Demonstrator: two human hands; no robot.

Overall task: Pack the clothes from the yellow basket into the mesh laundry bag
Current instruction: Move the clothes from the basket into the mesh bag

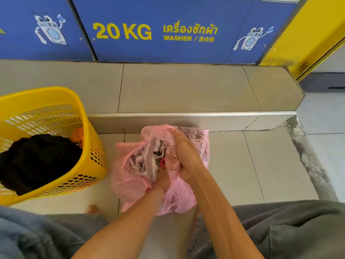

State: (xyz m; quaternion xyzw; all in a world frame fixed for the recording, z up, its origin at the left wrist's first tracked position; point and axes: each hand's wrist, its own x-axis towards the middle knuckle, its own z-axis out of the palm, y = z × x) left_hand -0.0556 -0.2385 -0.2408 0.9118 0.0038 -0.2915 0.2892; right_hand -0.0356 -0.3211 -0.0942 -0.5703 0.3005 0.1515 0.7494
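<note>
Person, head-camera view. Forearms: two, bare, without sleeves, watch or bracelet. Left hand (162, 181): thumbnail varnished red-pink. Right hand (183, 156): no rings visible. Legs: loose grey trousers (291, 230) of soft, creased fabric, the left leg's cloth looking slightly bluer than the right.
</note>
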